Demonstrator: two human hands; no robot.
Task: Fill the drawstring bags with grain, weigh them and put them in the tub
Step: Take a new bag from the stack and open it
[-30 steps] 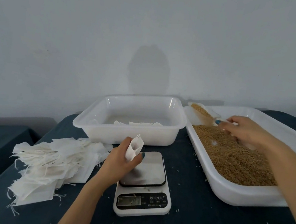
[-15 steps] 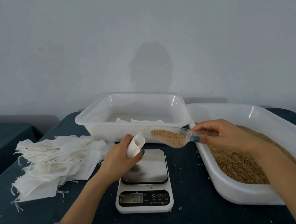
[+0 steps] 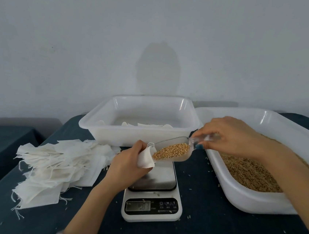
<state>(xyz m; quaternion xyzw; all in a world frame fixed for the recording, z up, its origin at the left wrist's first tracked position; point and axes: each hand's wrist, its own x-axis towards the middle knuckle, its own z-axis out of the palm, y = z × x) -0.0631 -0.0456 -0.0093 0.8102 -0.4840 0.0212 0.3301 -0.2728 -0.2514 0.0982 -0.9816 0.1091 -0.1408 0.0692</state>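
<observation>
The left hand (image 3: 127,163) had its fingers curled round a small white drawstring bag (image 3: 145,158), gripping it with the mouth turned up and toward the right hand (image 3: 231,136). The bag was thin, pale cloth, limp and creased, with a loop of white string showing at its top edge. The right hand pinched the handle of a clear plastic scoop (image 3: 173,151) between thumb and fingers; the scoop tilted down so that its lip met the bag's mouth. A heap of golden-brown grain (image 3: 171,150) lay in the scoop's bowl.

Directly below both hands stood a white kitchen scale (image 3: 152,206) with a steel plate, on the dark counter (image 3: 214,228). Under the right hand and forearm sat a long white tray (image 3: 255,202) holding more grain. Beyond the left hand was the white tub (image 3: 134,139), with a few flat white bags lying in its bottom. Outward of the left hand lay a loose pile of empty bags (image 3: 57,165), their strings trailing. Stray grains dotted the counter near the scale.
</observation>
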